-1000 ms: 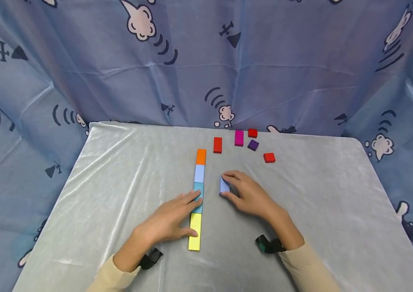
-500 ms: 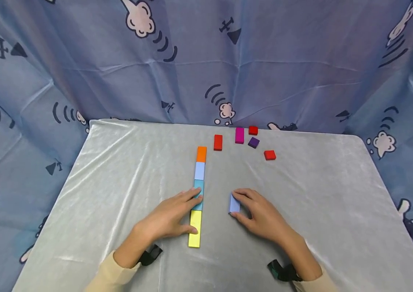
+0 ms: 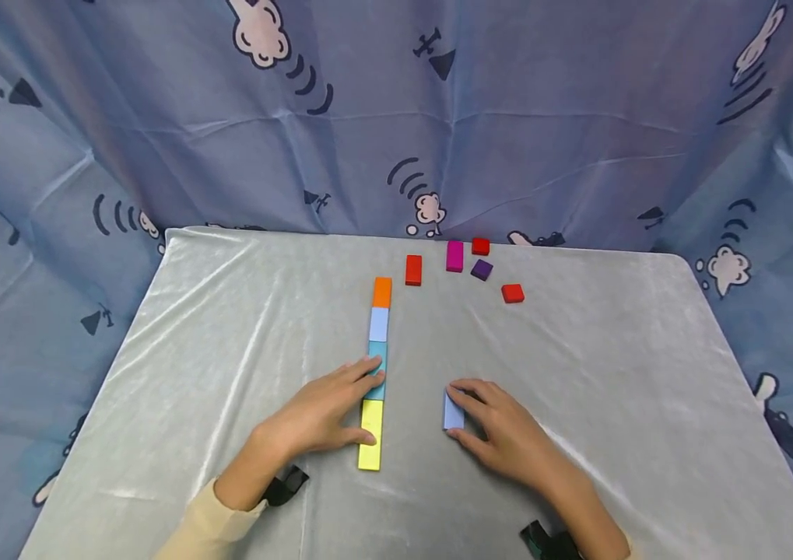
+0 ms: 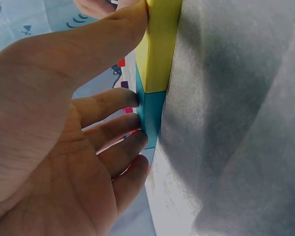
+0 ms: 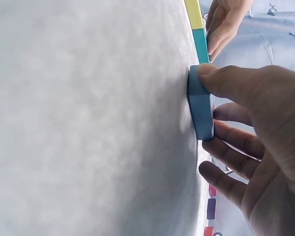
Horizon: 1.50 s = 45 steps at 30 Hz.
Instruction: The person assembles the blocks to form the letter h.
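Note:
A straight row of blocks runs away from me on the table: a yellow block nearest, then a teal block, a light blue block and an orange block farthest. My left hand rests along the row's left side, its thumb on the yellow block and fingertips at the teal one. To the right of the row, apart from it, my right hand pinches another light blue block between thumb and fingers. In the right wrist view this block lies on or very near the cloth; I cannot tell which.
Toward the back edge lie a longer red block, a magenta block, a dark purple block and two small red blocks, one rearmost and one farther right. A grey cloth covers the table; a blue patterned curtain hangs behind.
My right hand has drawn the loose light blue block toward me and slightly right, away from the row. The left hand has stayed at the row.

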Available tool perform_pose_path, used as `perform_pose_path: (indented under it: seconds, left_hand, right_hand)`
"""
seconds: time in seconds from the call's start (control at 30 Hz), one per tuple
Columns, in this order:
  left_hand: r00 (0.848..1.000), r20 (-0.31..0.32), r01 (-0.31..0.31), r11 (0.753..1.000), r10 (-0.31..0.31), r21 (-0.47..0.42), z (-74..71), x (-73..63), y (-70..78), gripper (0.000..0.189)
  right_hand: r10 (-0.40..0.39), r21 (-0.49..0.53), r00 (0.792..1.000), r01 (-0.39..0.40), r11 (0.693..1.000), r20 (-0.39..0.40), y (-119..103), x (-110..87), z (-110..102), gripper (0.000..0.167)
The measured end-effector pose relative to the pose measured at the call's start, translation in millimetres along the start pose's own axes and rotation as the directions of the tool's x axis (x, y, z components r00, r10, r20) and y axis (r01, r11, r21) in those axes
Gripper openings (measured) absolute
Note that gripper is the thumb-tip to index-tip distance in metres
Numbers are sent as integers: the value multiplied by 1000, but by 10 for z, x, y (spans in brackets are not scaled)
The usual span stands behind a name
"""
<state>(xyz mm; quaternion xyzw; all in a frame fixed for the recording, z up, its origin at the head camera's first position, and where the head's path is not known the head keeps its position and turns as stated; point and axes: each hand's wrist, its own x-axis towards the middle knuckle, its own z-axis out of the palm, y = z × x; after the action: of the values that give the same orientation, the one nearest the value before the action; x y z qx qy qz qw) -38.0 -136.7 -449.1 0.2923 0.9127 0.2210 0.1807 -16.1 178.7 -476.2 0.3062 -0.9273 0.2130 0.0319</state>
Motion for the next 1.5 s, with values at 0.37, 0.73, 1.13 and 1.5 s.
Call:
perform_pose_path:
  seconds: [0.37,0.73,1.13,1.5]
  left_hand:
    - [1000,-14,8,1000,-8,-8,-34,-43,-38,91]
    - [1000,0,13,1000,-13,-24,15,-27,-12,91]
    - [1000,9,-7,1000,7,-28,-1,-6,3,91]
    - [1000,-3,-13,1000,13,-22,4,-6,-2,91]
  right_hand:
    - [-75,-41,996,73,996,-44,-54,-61,52,59]
    - [-86,-24,995,85,996,-59,-127,-264,48,61]
    - [-62,8,993,63,998,-100,-162,-388,53,62]
    - [-66,0,990,67,998,-121,-183,-430,71,64]
